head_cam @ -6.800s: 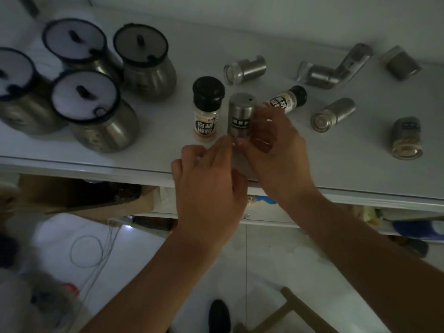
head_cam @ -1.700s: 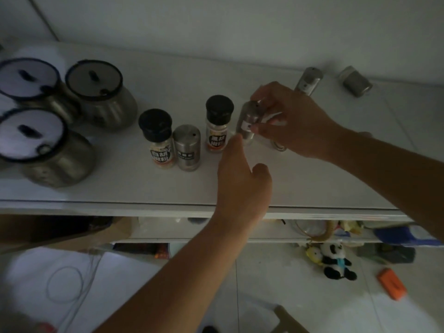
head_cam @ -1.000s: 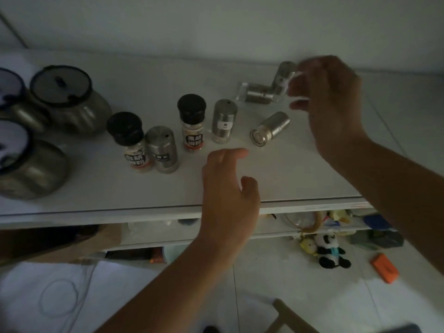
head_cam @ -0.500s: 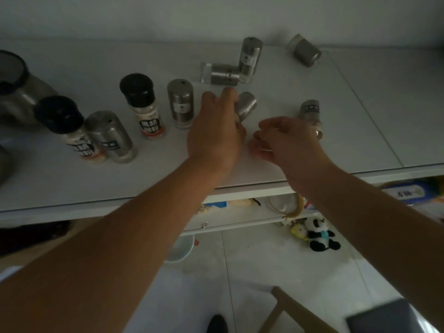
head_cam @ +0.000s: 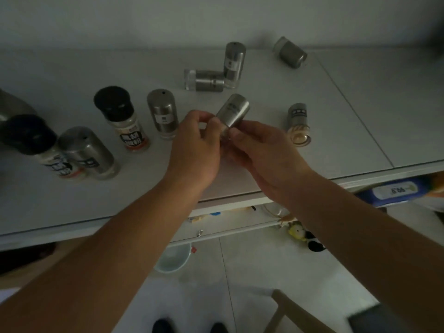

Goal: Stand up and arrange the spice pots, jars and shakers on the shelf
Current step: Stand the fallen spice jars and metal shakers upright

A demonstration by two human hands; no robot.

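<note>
My left hand (head_cam: pixel 193 145) and my right hand (head_cam: pixel 262 150) both pinch the lower end of a steel shaker (head_cam: pixel 231 110), which tilts up and away above the white shelf (head_cam: pixel 60 203). To its left stand several containers in a row: a steel shaker (head_cam: pixel 163 114), a black-capped spice jar (head_cam: pixel 121 116), another steel shaker (head_cam: pixel 89 152) and a second black-capped jar (head_cam: pixel 38 145). Behind, one shaker (head_cam: pixel 204 80) lies on its side against an upright one (head_cam: pixel 234 64). Two more lie at the right (head_cam: pixel 298 122) and far back (head_cam: pixel 289 52).
The shelf's front edge (head_cam: pixel 276 192) runs just under my wrists. Below it are a lower shelf with a blue packet (head_cam: pixel 396 192), a pale bowl (head_cam: pixel 171 259) and a soft toy (head_cam: pixel 305 236) on the tiled floor. A wooden chair part (head_cam: pixel 288 311) is near my feet.
The view has closed in on the shelf. Both hands have come together on the lying steel shaker and raised its top end off the shelf.
</note>
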